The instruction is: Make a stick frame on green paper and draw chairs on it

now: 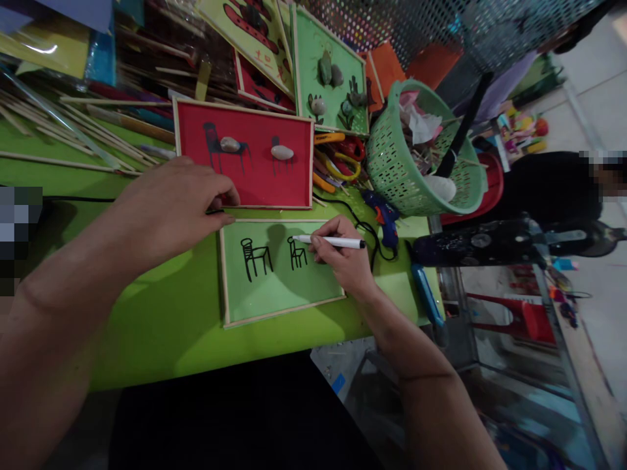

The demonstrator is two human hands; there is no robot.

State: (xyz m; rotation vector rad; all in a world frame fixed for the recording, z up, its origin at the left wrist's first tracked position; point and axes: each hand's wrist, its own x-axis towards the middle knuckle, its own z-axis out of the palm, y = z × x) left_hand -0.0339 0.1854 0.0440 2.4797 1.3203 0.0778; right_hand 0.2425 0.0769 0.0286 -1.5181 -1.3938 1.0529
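My right hand [343, 254] grips a white marker [336, 241] with a black end, its tip on the smaller of two black chair drawings on a green framed board [284, 297]. The larger chair drawing [256, 259] is to the left. My left hand [183, 202] rests at the board's upper left corner, thumb and fingers curled around a small dark item that is mostly hidden. Just beyond lies a red framed board [264, 186] with two chair drawings, each bearing a stone [282, 152].
A green basket [385, 163] of scraps stands at the back right, beside a blue glue gun [385, 219] with a black cord. Yellow-handled scissors [345, 168] lie behind the boards. Wooden sticks [93, 134] cover the back left. A blue cutter [427, 294] lies at the right edge.
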